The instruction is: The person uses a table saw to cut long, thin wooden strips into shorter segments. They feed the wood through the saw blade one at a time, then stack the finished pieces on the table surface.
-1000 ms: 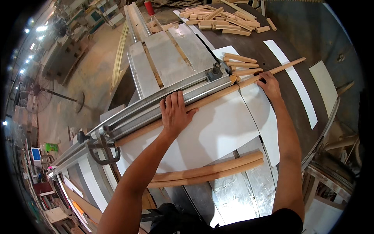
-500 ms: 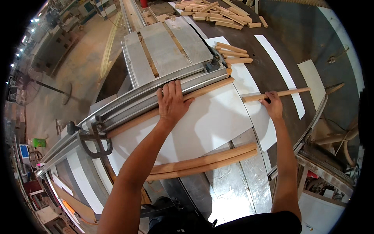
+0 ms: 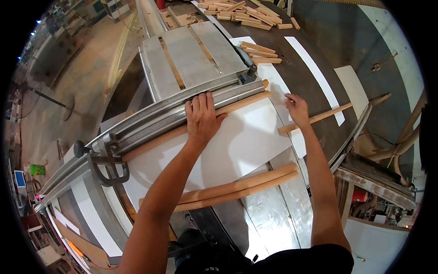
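A metal worktop (image 3: pixel 278 223) spreads out in front of the person's dark clothing, partly covered by a broad white sheet (image 3: pixel 255 132). It catches a bright glare at its near end. Beyond, a silvery slotted metal table (image 3: pixel 191 57) stands to the left and a dark brown surface (image 3: pixel 299 73) to the right, with a white strip (image 3: pixel 315 75) laid across the brown. A heap of short wooden pieces (image 3: pixel 246 16) lies at the far side, and a smaller group of wooden pieces (image 3: pixel 261 53) rests nearer, just beyond the end of the metal fence (image 3: pixel 159 121). Two longer wooden lengths (image 3: pixel 237 187) lie side by side along the near edge of the white sheet. To the left is a brownish, dusty floor (image 3: pixel 91 73) with pale slats (image 3: pixel 119 52) on it; at the right edge hang thick hoses (image 3: pixel 407 144).

The long wooden strip (image 3: pixel 244 104) runs along the fence, on the white sheet. The left hand (image 3: pixel 200 119) holds it there, fingers bent over the rail, thumb stretched out along the wood. The right arm reaches forward; the right hand (image 3: pixel 297 108) is half open, fingers loosely curled, with nothing visible in its grasp. A cut-off wooden piece (image 3: pixel 331 113) lies beneath its wrist, pointing away to the right.
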The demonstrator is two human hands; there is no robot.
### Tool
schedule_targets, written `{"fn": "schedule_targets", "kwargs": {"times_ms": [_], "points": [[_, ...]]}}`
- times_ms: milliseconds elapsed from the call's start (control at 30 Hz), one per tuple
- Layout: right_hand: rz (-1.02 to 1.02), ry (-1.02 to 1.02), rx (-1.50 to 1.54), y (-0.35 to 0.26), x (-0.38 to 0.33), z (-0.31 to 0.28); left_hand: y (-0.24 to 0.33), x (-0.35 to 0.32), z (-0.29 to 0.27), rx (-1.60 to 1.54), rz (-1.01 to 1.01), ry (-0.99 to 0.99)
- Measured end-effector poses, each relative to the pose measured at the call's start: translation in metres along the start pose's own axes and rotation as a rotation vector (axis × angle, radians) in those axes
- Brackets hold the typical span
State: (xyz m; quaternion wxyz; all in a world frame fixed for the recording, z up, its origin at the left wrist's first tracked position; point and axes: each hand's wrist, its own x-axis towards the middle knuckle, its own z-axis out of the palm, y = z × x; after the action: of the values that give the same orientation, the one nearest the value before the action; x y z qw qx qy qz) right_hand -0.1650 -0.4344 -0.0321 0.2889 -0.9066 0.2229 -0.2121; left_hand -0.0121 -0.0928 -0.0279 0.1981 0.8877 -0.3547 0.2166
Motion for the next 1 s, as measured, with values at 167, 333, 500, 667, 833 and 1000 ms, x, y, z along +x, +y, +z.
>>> {"fn": "schedule_targets", "kwargs": {"times_ms": [167,333,500,667,833,1000], "points": [[0.246,-0.161,0.108,-0.029,0.043,0.046,-0.003,0.0,-0.003,-0.026,-0.005,-0.015],[0.41,-0.222,0.53,-0.027,0.042,0.043,-0.005,-0.001,-0.002,-0.029,-0.007,-0.007],[0.324,-0.153,0.367,-0.026,0.031,0.042,-0.002,-0.003,-0.003,-0.028,0.006,0.018],[0.38,-0.201,0.378,-0.037,0.032,0.038,-0.001,-0.003,-0.004,-0.022,0.019,0.028],[0.419,-0.206,0.461,-0.039,0.033,0.035,-0.001,-0.003,-0.004,-0.022,0.006,-0.012],[0.458,-0.286,0.502,-0.029,0.036,0.034,-0.002,-0.002,-0.001,0.009,0.009,-0.02]]}}
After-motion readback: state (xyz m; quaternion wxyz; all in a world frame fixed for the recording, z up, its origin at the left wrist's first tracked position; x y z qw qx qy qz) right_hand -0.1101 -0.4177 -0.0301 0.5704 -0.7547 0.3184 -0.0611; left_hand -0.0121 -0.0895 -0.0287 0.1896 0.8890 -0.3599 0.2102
